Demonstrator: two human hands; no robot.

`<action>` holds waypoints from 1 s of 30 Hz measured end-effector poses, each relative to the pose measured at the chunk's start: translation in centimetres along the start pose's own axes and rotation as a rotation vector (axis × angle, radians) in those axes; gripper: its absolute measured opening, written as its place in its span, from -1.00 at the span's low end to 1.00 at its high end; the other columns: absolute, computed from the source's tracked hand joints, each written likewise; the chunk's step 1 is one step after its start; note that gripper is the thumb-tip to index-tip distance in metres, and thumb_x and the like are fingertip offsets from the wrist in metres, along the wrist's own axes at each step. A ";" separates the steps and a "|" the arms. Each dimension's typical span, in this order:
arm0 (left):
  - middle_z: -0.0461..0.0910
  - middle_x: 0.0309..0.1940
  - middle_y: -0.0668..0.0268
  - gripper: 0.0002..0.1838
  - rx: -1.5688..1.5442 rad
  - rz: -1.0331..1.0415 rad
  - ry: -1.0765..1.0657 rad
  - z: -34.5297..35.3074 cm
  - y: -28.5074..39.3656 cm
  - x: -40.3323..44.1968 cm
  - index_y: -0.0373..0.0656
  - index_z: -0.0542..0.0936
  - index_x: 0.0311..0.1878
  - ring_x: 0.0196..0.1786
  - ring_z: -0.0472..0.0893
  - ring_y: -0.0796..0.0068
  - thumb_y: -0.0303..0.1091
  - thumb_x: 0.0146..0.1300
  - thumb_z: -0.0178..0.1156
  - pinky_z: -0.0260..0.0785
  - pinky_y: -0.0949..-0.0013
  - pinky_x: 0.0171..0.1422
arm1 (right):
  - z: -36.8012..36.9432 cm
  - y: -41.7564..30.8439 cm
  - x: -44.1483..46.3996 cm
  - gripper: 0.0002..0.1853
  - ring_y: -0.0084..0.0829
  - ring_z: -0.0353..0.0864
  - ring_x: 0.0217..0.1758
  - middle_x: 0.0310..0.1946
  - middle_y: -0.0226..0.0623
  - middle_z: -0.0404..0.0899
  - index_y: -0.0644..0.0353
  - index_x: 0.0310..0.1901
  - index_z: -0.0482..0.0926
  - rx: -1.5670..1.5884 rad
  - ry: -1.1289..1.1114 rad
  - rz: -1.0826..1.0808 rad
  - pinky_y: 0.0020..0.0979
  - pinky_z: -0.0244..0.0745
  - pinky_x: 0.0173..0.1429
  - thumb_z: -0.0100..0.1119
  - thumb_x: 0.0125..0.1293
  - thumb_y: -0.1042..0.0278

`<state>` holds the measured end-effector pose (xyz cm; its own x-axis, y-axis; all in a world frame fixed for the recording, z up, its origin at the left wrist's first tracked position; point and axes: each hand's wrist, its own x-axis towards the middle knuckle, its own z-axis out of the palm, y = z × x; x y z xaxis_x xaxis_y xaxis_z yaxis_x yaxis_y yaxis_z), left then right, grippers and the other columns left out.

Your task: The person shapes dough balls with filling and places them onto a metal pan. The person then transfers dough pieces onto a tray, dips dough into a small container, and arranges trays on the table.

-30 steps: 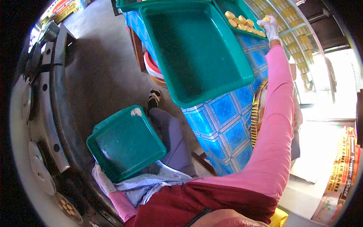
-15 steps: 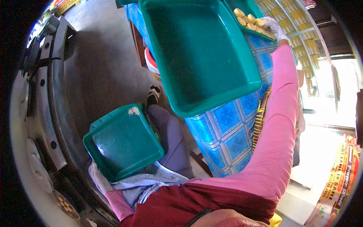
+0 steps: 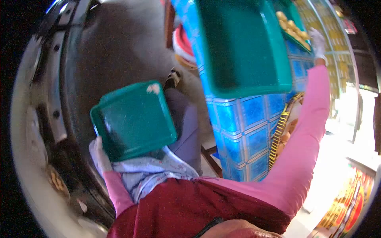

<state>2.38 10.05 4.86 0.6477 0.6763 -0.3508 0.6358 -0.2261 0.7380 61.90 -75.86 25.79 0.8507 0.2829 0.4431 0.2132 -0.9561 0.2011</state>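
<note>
Your left hand (image 3: 100,154), in a pale glove, holds the small green tray (image 3: 133,123) by its near left side, close to your lap. The tray looks light and stiff, like hard plastic, so a firm pinch on the rim should do, though it may slip a bit in a glove. A pale patch (image 3: 153,88) shows in its far right corner. A metal bar (image 3: 52,87) runs to the left of that hand, so knocks could come there; the grey floor (image 3: 119,43) ahead gives more room. Between your hands is the blue tablecloth (image 3: 254,115), and the table's edge could bump the tray. A basket (image 3: 279,135) sits next to your right sleeve, partly hidden. The big green tray (image 3: 242,51) is left of your right hand (image 3: 318,41), with a tall rim to lift over. That hand is far out, close beside the yellow pieces (image 3: 293,28), which lie in another green tray (image 3: 292,8). It is blurry, so I cannot tell if it is wide or holding one. The pieces look light and soft; pinch their sides gently. The glass case (image 3: 337,47) is close past that hand.
</note>
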 end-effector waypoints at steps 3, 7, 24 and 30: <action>0.62 0.06 0.09 -0.38 0.124 0.069 0.079 0.3 1.7 -2.1 -0.33 0.64 0.21 0.16 0.52 0.23 0.04 0.32 0.18 0.22 0.28 0.33 | -1.5 -1.0 0.9 -0.71 -0.33 0.71 0.09 -0.03 -0.10 0.74 0.26 0.07 0.70 0.455 0.215 0.014 -0.34 0.60 0.21 0.08 0.41 0.45; 0.67 -0.04 0.31 -0.49 -0.218 -0.016 -0.193 -0.6 -1.0 -1.6 -0.27 0.63 0.22 0.02 0.57 0.45 -0.13 0.31 0.25 0.31 0.41 0.22 | -5.0 -6.7 5.7 -0.75 -0.35 0.71 0.03 -0.08 -0.19 0.73 0.30 0.03 0.69 1.029 0.205 0.184 -0.36 0.60 0.17 0.09 0.40 0.55; 0.68 -0.09 0.35 -0.46 -0.541 0.307 -0.287 -0.4 -8.8 -1.2 -0.31 0.61 0.22 -0.11 0.58 0.54 -0.48 0.14 -0.02 0.42 0.48 0.05 | -10.2 -75.6 -28.3 -0.83 -0.09 0.68 -0.32 -0.34 0.02 0.62 0.29 -0.31 0.58 0.313 -0.272 -1.016 -0.06 0.61 -0.27 0.12 0.09 0.38; 0.68 -0.06 0.33 -0.40 -0.677 0.335 -0.271 -0.1 -9.5 -1.1 -0.30 0.59 0.25 -0.10 0.58 0.54 -0.51 0.08 -0.06 0.42 0.50 0.05 | -7.0 -85.5 -37.6 -0.54 -0.04 0.52 0.19 0.34 -0.04 0.40 0.35 0.29 0.41 0.201 0.105 -1.024 -0.11 0.51 0.08 -0.06 0.37 0.43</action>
<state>-4.41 11.54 -1.65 0.8936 0.4345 -0.1124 0.0533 0.1457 0.9879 8.28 -4.18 -1.93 0.1747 0.9601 0.2183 0.8919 -0.2482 0.3780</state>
